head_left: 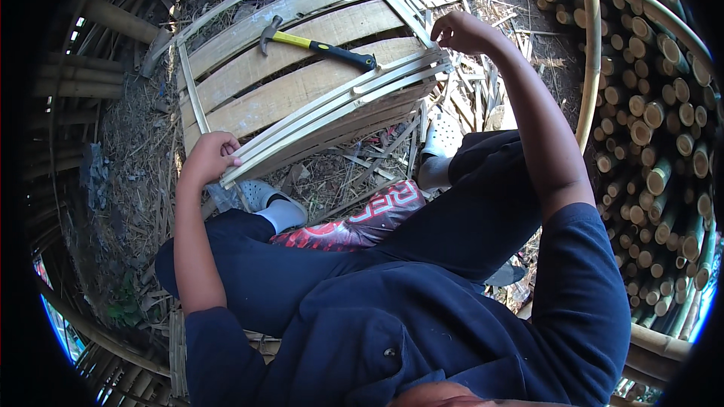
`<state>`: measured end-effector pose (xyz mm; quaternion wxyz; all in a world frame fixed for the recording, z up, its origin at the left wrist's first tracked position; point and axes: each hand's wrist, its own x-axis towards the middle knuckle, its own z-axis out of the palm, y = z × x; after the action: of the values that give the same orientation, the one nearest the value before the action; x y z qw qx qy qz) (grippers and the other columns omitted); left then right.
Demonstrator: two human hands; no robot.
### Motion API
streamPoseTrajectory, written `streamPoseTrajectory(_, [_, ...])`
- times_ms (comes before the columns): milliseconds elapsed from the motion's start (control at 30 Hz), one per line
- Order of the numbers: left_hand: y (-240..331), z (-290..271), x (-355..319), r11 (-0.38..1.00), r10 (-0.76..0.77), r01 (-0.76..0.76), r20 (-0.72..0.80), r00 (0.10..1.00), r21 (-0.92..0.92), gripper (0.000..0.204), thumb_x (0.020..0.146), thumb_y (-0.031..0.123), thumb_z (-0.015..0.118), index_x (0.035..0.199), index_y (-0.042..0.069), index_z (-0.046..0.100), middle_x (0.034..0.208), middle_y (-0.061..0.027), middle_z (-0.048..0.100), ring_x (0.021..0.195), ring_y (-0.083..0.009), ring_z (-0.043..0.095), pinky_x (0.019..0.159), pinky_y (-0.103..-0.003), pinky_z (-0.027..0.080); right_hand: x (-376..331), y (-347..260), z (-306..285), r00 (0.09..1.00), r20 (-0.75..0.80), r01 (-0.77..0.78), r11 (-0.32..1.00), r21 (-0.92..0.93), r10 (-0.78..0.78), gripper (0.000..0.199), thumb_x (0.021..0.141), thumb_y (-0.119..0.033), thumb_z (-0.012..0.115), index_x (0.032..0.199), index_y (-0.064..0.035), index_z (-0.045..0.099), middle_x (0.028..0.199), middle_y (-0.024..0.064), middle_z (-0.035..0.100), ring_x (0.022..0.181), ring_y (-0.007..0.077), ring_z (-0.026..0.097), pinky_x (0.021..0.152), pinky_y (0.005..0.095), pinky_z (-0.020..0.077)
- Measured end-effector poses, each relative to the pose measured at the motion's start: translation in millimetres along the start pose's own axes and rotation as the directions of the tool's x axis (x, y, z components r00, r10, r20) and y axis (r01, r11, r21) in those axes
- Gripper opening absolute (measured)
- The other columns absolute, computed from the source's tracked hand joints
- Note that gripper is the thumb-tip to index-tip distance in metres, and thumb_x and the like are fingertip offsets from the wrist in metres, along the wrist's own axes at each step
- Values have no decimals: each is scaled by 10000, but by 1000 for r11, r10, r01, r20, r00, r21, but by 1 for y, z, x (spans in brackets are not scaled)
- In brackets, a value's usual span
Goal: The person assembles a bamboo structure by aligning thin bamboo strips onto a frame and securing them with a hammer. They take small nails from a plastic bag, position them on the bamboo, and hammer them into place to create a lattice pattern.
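While the pale, flat bamboo slat bundle [332, 117] is pinched at its near end by the left hand [207, 157], its far end at one o'clock is touched by the right hand [461, 32], fingers curled. A claw hammer [317, 45], yellow-shafted with a black grip, is laid on the rough plank panel [286, 79] at twelve o'clock; round cut bamboo poles [664, 120] are stacked at three o'clock.
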<state>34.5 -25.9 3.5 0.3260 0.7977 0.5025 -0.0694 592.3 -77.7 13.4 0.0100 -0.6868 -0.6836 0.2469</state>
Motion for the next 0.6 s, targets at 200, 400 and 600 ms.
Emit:
streamPoseTrajectory(200, [2,0,2,1000,-27,27,-1,1000,-10,304,702,19,857,971,-12,719,782,-54,655,717,-142,580,693,-309,507,-10,7,-11,998,-68,10,999,-53,-13,197,904,-75,699,1093,-93,752,943,114,767,813,199,726,725,344,576])
streamPoseTrajectory(400, [10,-8,2,998,-59,58,45,997,31,305,712,37,858,979,-10,718,819,-48,662,750,-139,582,703,-316,506,-11,-4,-8,999,18,32,996,-78,-31,188,921,-139,709,1098,-96,753,948,125,765,812,224,728,733,368,576])
streamPoseTrajectory(600, [30,-9,-12,991,-2,-6,63,998,137,516,579,172,950,1005,2,712,953,-120,700,892,-242,667,813,-367,535,-7,-23,0,996,78,56,994,-92,-49,365,831,-252,826,1132,-70,734,1009,160,749,898,262,725,783,403,576])
